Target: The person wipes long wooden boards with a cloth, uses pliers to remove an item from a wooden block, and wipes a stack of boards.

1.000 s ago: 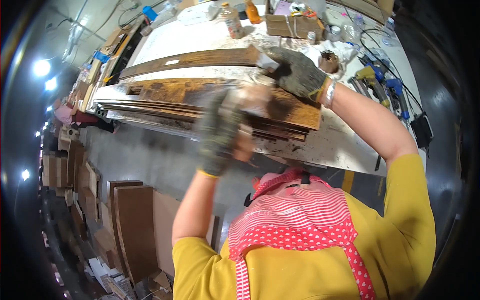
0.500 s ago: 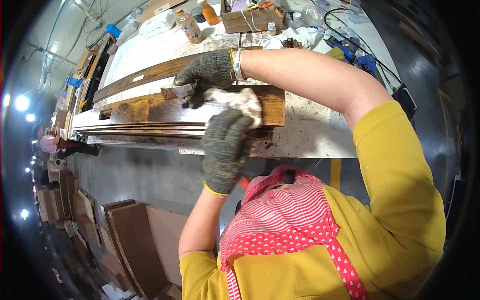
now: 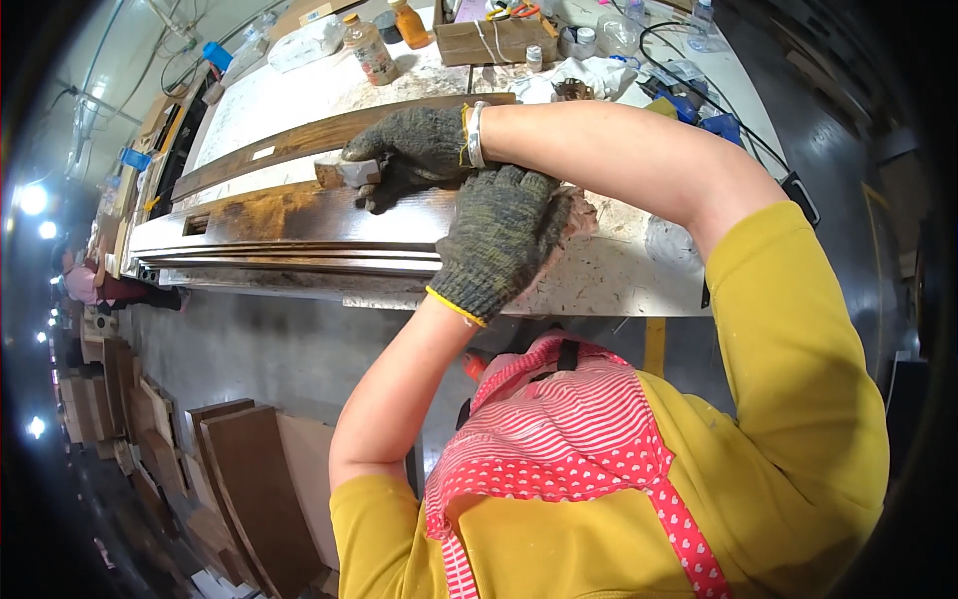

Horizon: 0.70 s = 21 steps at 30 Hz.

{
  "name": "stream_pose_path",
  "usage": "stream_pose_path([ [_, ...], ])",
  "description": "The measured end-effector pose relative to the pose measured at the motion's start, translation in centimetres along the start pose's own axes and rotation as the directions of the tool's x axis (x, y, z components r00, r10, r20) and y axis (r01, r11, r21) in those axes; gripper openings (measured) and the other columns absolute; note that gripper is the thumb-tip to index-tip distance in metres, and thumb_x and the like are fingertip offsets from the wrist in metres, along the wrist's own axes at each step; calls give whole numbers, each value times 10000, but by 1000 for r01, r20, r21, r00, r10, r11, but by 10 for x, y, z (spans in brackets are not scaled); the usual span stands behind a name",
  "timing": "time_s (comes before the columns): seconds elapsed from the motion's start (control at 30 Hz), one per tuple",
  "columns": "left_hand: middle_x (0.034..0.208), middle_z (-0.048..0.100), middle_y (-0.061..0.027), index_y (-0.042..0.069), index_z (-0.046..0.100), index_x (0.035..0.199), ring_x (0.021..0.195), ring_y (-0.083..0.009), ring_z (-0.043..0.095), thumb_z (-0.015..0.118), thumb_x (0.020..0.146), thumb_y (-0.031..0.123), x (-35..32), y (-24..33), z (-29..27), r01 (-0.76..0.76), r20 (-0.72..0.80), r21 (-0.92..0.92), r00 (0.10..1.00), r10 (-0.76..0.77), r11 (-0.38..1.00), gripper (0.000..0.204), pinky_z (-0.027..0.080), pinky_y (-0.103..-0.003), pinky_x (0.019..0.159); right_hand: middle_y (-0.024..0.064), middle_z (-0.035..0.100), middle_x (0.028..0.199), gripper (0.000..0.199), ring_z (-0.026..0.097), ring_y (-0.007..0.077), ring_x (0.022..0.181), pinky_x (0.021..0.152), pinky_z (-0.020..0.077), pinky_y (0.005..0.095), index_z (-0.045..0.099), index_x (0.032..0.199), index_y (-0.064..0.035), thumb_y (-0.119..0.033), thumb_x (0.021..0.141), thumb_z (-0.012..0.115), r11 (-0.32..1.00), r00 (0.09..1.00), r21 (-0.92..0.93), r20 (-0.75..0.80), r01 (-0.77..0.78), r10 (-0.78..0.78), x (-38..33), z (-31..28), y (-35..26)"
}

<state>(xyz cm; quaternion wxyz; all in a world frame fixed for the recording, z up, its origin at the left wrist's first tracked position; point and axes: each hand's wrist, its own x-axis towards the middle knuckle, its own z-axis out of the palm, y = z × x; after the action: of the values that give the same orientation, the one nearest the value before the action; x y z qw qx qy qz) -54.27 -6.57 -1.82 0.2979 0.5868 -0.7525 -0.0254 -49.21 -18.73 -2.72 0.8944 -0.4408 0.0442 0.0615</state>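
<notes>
My right hand (image 3: pixel 414 148), in a dark grey-green knit glove, is closed on a small block (image 3: pixel 347 172) with a brown end and a pale grey side. It is over the dark brown stained wooden board (image 3: pixel 289 213). Close to my right wrist, my left hand (image 3: pixel 494 232) wears a matching glove with a yellow cuff. A stained whitish rag (image 3: pixel 574 220) shows past its far side, gripped under the palm at the board's right end. The left fingertips are partly hidden beneath my right forearm.
A second brown strip (image 3: pixel 319 135) lies behind on the white, spotted table (image 3: pixel 639 270). Bottles (image 3: pixel 370 52), a cardboard box (image 3: pixel 499 40) and a black cable (image 3: pixel 689 85) are at the back. Brown panels (image 3: pixel 259 479) lean at lower left; a person (image 3: pixel 95 285) is far left.
My left hand has slid to the right with the rag, toward the board's right end and under my right forearm. My right hand still holds the block in nearly the same place.
</notes>
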Motion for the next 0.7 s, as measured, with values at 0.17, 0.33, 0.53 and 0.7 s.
stream_pose_path([
  [0.17, 1114, 615, -136, 82, 615, 1103, 1037, -324, 574, 664, 786, 173, -10, 35, 9, -212, 174, -76, 959, 222, 974, 334, 452, -446, 920, 176, 651, 947, 303, 679, 297, 851, 785, 602, 415, 594, 1050, 25, -253, 930, 611, 1000, 1000, -8, 17, 5, -5, -4, -4, -1],
  [0.33, 1109, 621, -151, 77, 621, 1097, 1058, -360, 573, 644, 789, 137, 7, 18, -2, -83, 19, -21, 996, 84, 996, 314, 454, -468, 882, 145, 666, 923, 250, 680, 293, 858, 796, 594, 441, 601, 1055, -2, -223, 939, 590, 1000, 1000, 13, 6, -28, 28, 0, -8, 1],
  [0.53, 1076, 635, -83, 125, 628, 1093, 1002, -308, 598, 652, 800, 195, -2, 21, 12, -197, 142, 73, 972, 185, 978, 303, 468, -474, 842, 148, 662, 939, 267, 681, 294, 859, 798, 596, 436, 597, 1057, 3, -239, 947, 579, 999, 999, -35, 45, 15, -13, -4, -4, 1],
  [0.7, 1198, 598, -130, 74, 600, 1157, 1105, -351, 580, 682, 770, 103, -38, 35, -13, -149, -38, -150, 989, 145, 977, 396, 482, -441, 942, 162, 660, 939, 274, 683, 300, 845, 821, 586, 463, 599, 1060, 1, -248, 948, 581, 999, 999, -2, 10, 40, -40, -10, -10, 0],
])
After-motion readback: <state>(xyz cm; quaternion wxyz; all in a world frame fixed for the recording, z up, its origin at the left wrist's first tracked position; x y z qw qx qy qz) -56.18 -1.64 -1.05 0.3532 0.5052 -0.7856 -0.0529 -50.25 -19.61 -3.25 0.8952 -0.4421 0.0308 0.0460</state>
